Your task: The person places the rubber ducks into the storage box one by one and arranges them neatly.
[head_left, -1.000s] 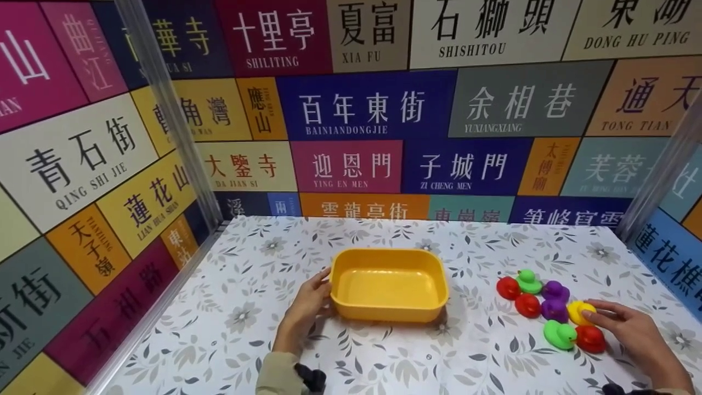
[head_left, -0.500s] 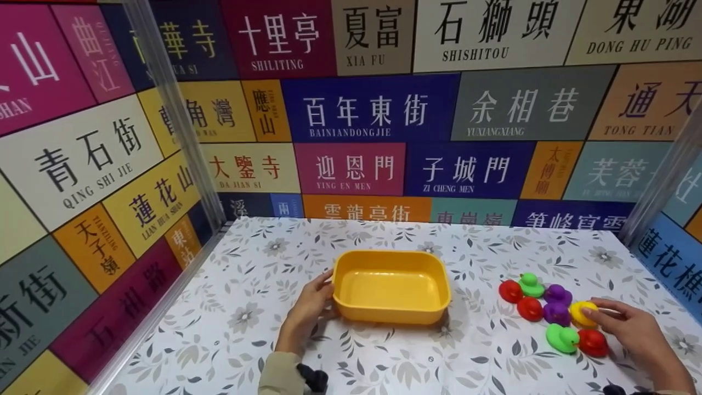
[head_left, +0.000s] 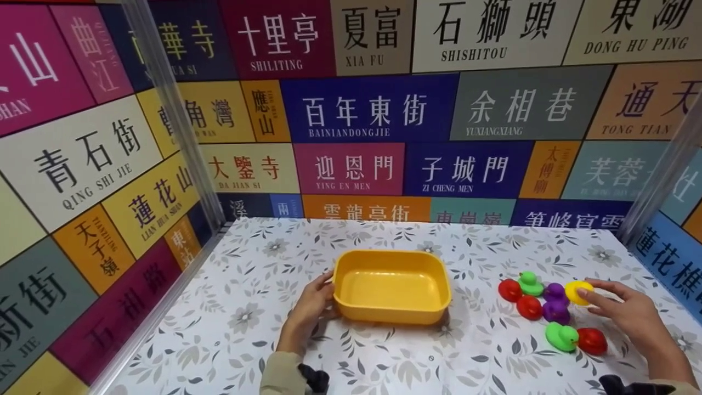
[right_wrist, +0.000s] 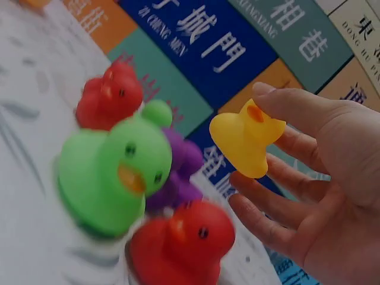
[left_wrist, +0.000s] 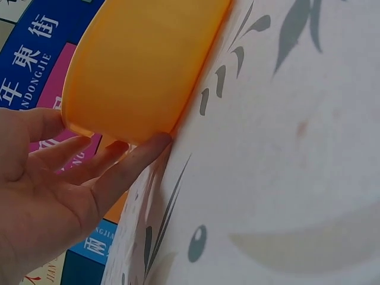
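A yellow rubber duck (right_wrist: 246, 139) is pinched by my right hand (head_left: 636, 307), between thumb and fingers, raised off the table. Below it in the right wrist view are a green duck (right_wrist: 110, 172) and a red duck (right_wrist: 184, 243). Two purple ducks (head_left: 556, 310) sit beside the yellow one in the head view, with a second green duck (head_left: 529, 284) and more red ducks (head_left: 510, 291) further left. My left hand (head_left: 307, 307) touches the left end of a yellow plastic tub (head_left: 392, 315), fingers fairly straight against its wall (left_wrist: 130, 77).
A white tablecloth with a leaf and flower print (head_left: 230, 351) covers the table. Behind it and along the left stand walls of coloured Chinese place-name signs (head_left: 367, 109). A clear corner post (head_left: 181, 131) rises at the table's back left.
My right hand has lifted the yellow duck up from among the other ducks and slightly away from the red one. The left hand and the tub have stayed in place.
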The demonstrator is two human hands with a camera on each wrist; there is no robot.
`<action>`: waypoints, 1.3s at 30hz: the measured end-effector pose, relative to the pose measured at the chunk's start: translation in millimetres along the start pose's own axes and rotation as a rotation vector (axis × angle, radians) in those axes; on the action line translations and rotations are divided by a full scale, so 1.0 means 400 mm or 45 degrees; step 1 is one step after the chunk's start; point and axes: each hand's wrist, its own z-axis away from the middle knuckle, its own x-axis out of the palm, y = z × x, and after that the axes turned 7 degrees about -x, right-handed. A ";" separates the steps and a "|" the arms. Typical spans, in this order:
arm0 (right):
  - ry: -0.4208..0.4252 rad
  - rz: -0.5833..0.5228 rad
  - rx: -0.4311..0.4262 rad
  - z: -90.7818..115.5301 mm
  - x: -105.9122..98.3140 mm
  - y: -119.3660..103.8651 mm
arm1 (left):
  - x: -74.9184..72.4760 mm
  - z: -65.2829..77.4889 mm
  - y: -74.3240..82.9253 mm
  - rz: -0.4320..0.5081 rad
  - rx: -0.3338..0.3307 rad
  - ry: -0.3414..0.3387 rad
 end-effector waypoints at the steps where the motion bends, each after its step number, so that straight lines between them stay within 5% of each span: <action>1: 0.004 0.000 -0.026 0.004 0.001 -0.010 | 0.001 -0.001 0.000 -0.001 0.006 -0.003; 12: -0.102 -0.038 -0.208 0.029 0.025 -0.088 | -0.002 -0.006 0.000 -0.056 0.057 0.039; 26: -0.237 0.003 -0.107 0.046 0.100 -0.171 | 0.007 -0.002 0.000 -0.020 -0.037 0.034; 39: -0.272 0.058 -0.335 0.054 0.192 -0.241 | 0.005 0.004 -0.001 -0.024 0.002 0.024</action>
